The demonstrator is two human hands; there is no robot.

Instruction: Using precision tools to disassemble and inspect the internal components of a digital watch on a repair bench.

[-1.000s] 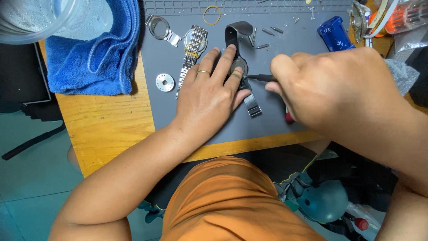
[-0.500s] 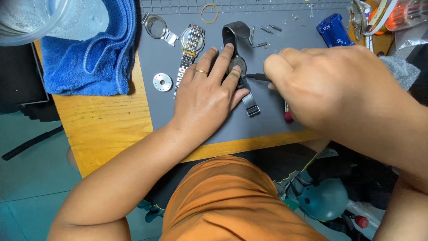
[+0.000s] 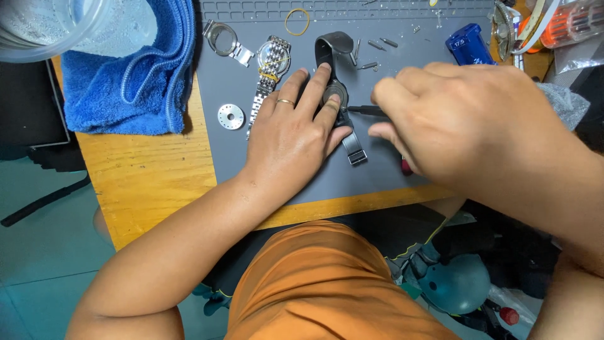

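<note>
My left hand (image 3: 296, 129) lies flat on the grey work mat (image 3: 226, 151), its fingers pinning a watch with a dark strap (image 3: 333, 94) face down. A ring sits on one finger. My right hand (image 3: 453, 119) is closed around a thin dark tool (image 3: 365, 111) whose tip touches the side of the watch case. The strap's buckle end (image 3: 356, 153) sticks out below my left fingers. A red part of the tool handle (image 3: 406, 167) shows under my right hand.
A steel bracelet watch (image 3: 272, 63), a bare watch case (image 3: 221, 38), a round metal disc (image 3: 230, 116), a rubber band (image 3: 297, 21) and small screws lie on the mat. A blue towel (image 3: 132, 69) and clear container (image 3: 44, 25) sit left. A blue box (image 3: 469, 45) is at the right.
Both hands stay on the watch. The view has shifted slightly, and my right hand has edged a little left towards the case.
</note>
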